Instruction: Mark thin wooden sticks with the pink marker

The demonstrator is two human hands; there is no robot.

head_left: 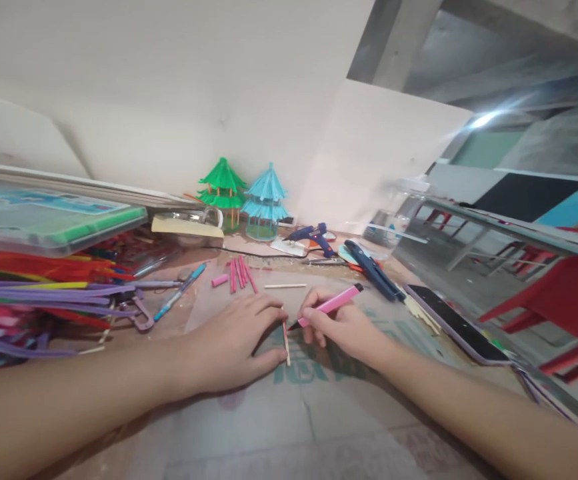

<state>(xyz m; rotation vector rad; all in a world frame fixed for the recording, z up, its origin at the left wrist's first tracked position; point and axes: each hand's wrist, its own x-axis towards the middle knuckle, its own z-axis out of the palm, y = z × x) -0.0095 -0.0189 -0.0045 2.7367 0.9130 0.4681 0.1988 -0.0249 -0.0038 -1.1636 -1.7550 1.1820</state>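
Pinning a thin stick (286, 342) to the cardboard (319, 413) at frame centre with the left hand (233, 347). Holding that hand palm down and flat, fingers stretched out and close together, wrapped round nothing. Touching the stick's left side with forefinger tip and thumb tip. Setting the stick nearly upright in the frame, slightly tilted, between the two hands.

Gripping a pink marker (331, 305) in the right hand (341, 327), just right of centre, with fingers curled tight round the barrel. Aiming the dark tip down-left to meet the stick near its upper end. Aiming the cap end up-right.

Sharing the worktop with the following:

- Just above the hands: pink pieces (239, 273) lying in a loose fan, and a bare stick (285, 286) lying level to their right.
- Left of the pieces: a blue pen (179, 293), and scissors (139, 313) with purple handles.
- Far left: pipe cleaners (29, 293) in mixed colours, under a clear box (43, 220).
- Upper centre, against the wall: a green pagoda (223, 190) and a blue pagoda (266, 200), standing side by side.
- Right of the pagodas: a blue glue gun (313, 237) lying on its side.
- Right of the marker: a phone (456, 323) lying face up with a dark screen.
- Far right, beyond the worktop edge: a red chair (569, 300).
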